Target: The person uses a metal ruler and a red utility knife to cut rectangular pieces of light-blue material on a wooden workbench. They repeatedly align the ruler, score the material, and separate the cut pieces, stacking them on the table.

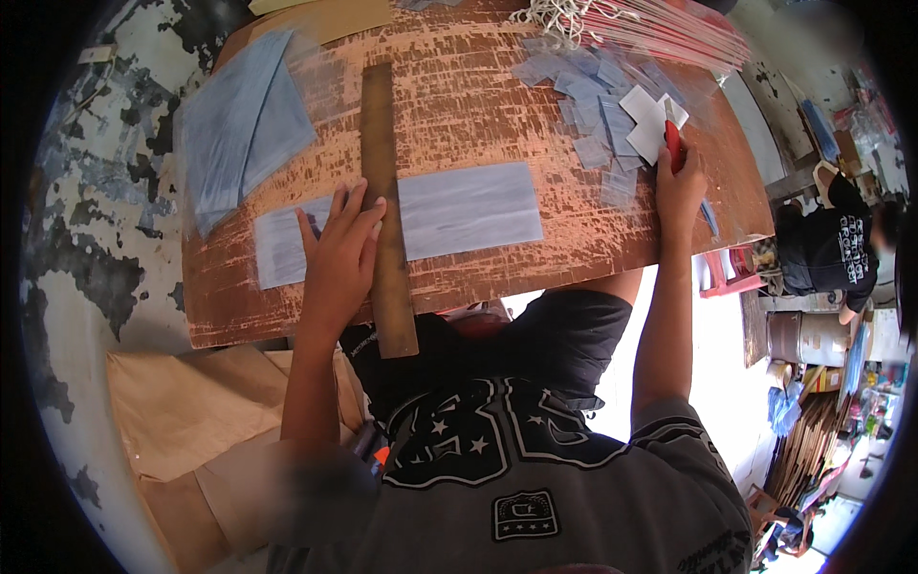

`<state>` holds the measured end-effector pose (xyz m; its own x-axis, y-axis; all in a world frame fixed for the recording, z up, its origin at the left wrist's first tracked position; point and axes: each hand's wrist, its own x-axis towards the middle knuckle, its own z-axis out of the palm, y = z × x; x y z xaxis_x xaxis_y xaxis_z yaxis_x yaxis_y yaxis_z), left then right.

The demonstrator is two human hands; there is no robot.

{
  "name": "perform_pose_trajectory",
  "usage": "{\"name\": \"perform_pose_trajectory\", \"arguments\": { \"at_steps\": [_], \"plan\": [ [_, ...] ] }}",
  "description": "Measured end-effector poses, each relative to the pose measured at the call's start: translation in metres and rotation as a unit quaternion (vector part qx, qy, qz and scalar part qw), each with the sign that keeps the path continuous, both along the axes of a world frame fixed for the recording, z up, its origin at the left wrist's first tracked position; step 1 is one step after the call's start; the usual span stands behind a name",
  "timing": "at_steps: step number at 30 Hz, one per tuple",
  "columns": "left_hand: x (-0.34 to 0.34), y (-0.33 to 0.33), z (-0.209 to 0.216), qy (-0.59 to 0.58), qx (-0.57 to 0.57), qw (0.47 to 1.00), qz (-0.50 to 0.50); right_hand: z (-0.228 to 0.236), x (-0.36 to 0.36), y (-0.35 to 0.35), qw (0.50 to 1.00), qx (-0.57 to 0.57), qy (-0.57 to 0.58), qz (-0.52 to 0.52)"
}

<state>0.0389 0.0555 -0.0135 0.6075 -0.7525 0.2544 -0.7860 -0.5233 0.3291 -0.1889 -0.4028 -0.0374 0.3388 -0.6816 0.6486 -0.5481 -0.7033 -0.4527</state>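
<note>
My left hand [342, 244] lies with its fingers spread on a long, translucent bluish-white plastic strip [469, 212]. Its fingertips are at the left edge of a long brown ruler-like bar [381, 134], which crosses the strip and sticks out past the table's near edge. At the right, my right hand [681, 182] is closed around a red-handled cutter knife [673, 143]. The knife points away from me, over some white cut pieces [647, 120]. Many small clear-blue plastic pieces [588, 96] are scattered beside them.
Larger bluish plastic sheets [239, 124] lie at the table's far left. White strings and red-striped material [641, 29] sit at the far right of the worn brown table [459, 115]. Brown paper [191, 402] is below left. Another person [832, 239] is off to the right.
</note>
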Motion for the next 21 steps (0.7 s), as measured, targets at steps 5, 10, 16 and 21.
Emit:
{"name": "perform_pose_trajectory", "arguments": {
  "at_steps": [5,10,16,21],
  "plan": [
    [0.0007,0.0041,-0.0053,-0.009,-0.019,1.000,-0.006,0.0021,0.0027,0.0040,1.000,0.004,-0.001,0.000],
    [-0.0003,0.0032,-0.0048,-0.003,-0.025,1.000,-0.009,0.0004,0.0002,-0.0017,1.000,0.002,0.011,-0.012],
    [-0.0007,0.0031,-0.0023,-0.003,-0.032,0.999,-0.011,0.0039,0.0015,0.0036,1.000,0.002,0.013,-0.016],
    [-0.0023,0.0020,-0.0001,0.011,-0.029,1.000,-0.003,0.0034,0.0013,0.0032,1.000,0.024,0.010,-0.014]
  ]
}}
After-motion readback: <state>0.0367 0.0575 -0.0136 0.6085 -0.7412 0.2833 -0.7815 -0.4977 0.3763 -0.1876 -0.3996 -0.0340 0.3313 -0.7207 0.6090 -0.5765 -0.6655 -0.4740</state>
